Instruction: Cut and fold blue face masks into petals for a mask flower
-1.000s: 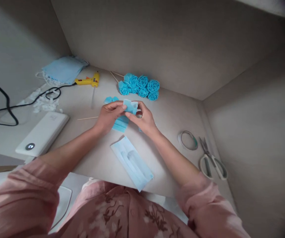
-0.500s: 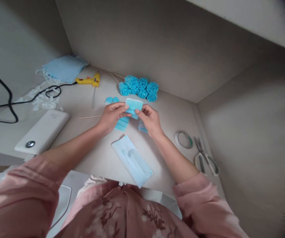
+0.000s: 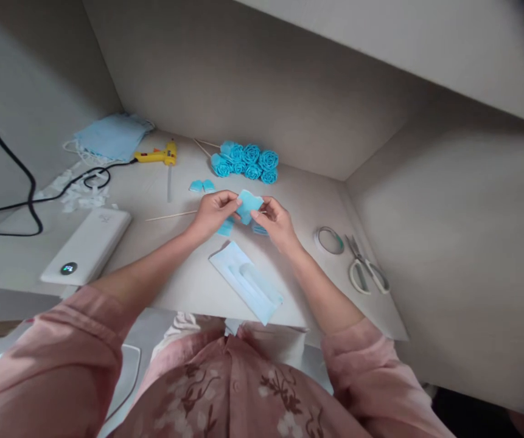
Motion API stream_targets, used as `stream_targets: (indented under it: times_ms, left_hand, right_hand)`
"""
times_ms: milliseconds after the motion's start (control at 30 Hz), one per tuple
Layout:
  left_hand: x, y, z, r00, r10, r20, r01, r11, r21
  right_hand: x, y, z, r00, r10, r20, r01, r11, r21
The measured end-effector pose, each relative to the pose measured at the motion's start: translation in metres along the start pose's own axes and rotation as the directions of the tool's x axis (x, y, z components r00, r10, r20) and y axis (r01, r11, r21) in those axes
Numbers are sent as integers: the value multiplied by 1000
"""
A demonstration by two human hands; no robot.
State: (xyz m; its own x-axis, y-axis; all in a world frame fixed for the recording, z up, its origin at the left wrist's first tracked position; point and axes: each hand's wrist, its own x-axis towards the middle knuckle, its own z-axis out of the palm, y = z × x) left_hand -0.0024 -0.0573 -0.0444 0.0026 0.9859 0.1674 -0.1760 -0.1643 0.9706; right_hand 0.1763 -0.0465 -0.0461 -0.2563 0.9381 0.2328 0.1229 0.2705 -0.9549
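Between my two hands is a small piece of blue mask fabric, its top edge now uneven. My left hand pinches its left side, and my right hand grips the right side with the thumb on the front. Below my fingers, partly hidden, lie a blue fabric strip and a small folded blue stack. A light blue face mask without visible loops lies aslant nearer my body. Just beyond my left hand rest small cut blue petals. A thin wooden stick lies to the left.
Several blue fabric roses lie at the back. A yellow glue gun, a mask stack, white scraps and a white power bank are on the left. A tape roll and scissors lie right.
The fabric piece was flat and squarish; now it is tilted and creased between my fingers. My head view has shifted, and more of the strip below is covered.
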Motion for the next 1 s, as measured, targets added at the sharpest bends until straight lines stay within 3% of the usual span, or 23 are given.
stream_targets:
  times_ms: [100, 233, 400, 533, 1000]
  left_hand:
    - [-4, 0, 5, 999, 46, 27, -49, 994, 95]
    - [-7, -7, 9, 994, 85, 64, -94, 984, 154]
    - [-5, -16, 7, 991, 94, 96, -115, 964, 241]
    - [-4, -10, 6, 987, 130, 91, -152, 936, 318]
    - [-6, -7, 5, 989, 111, 93, -138, 922, 361]
  right_hand:
    - [0, -9, 3, 998, -57, -7, 57, 997, -61]
    - [-1, -13, 9, 983, -155, -101, 134, 974, -184]
    - [-6, -3, 7, 970, -153, -187, 130, 983, -127]
    - [-7, -1, 3, 959, -134, -251, 125, 991, -53]
    - [-7, 4, 2, 957, -143, -251, 145, 989, -11]
